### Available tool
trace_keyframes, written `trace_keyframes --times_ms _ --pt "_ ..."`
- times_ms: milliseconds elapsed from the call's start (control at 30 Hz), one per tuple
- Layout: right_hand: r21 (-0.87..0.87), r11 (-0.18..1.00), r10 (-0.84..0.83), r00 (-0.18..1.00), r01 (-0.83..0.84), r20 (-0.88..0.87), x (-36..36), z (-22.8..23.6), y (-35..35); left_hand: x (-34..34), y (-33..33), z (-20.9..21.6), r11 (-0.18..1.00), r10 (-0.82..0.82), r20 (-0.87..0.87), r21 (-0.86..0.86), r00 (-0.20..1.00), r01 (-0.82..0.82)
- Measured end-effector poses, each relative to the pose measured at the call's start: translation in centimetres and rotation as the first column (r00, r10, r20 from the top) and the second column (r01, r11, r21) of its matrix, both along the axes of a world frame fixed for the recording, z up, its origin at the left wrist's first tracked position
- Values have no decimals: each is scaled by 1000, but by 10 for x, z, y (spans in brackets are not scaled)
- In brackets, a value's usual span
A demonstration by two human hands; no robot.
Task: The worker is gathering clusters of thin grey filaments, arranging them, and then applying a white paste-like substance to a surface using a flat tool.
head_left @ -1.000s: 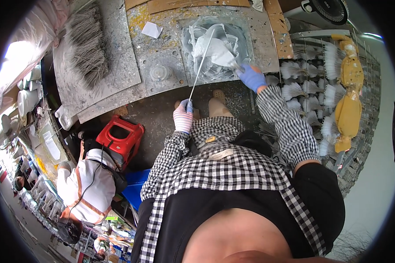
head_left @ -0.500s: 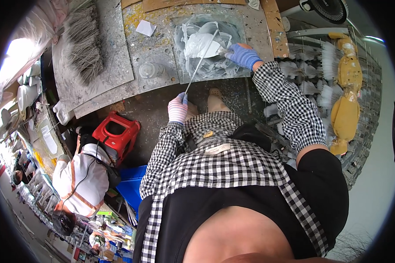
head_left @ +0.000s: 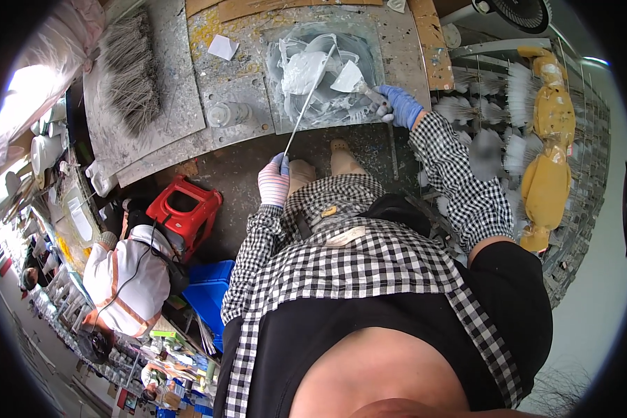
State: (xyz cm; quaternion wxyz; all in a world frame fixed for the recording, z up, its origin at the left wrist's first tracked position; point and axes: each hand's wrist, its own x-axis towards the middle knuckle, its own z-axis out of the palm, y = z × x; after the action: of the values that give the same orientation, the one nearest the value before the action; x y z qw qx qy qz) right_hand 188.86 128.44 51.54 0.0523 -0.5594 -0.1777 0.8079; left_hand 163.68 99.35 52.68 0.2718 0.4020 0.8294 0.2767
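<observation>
My left hand (head_left: 273, 182), in a pink-and-white striped glove with bluish fingertips, is closed round the near end of a thin pale rod (head_left: 304, 108). The rod slants away over the table, its far end above a heap of white paste (head_left: 303, 74). My right hand (head_left: 401, 106), in a blue glove, grips the handle of a putty knife (head_left: 348, 78). White paste coats its broad blade, which tilts toward the rod; the handle looks smeared too. Beneath both tools lies a grey board (head_left: 280, 120) streaked with paste.
Bundled grey wires (head_left: 129, 73) lie at the table's left. A clear jar (head_left: 228, 113) and white paper (head_left: 223, 47) are nearer the board. Racks of white bristly pieces (head_left: 515, 150) and yellow wrapped padding (head_left: 550, 181) stand right. A red stool (head_left: 186, 209) and another person (head_left: 129, 279) are left.
My right hand has drawn the putty knife off the paste heap, toward me and to the right, so its coated blade now shows. The rod stays in my left hand.
</observation>
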Motion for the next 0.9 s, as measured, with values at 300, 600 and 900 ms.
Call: trace_keyframes --times_ms 300,600,900 --pt "-231 972 -87 970 34 -225 -24 -2 13 16 -8 -25 999 -36 -87 -16 996 34" --pt "413 539 543 677 -735 496 11 20 29 -13 6 -31 983 -121 -222 -164 968 85" --pt "137 -210 283 74 -968 956 81 10 2 -23 4 -32 988 -115 -234 -124 965 88"
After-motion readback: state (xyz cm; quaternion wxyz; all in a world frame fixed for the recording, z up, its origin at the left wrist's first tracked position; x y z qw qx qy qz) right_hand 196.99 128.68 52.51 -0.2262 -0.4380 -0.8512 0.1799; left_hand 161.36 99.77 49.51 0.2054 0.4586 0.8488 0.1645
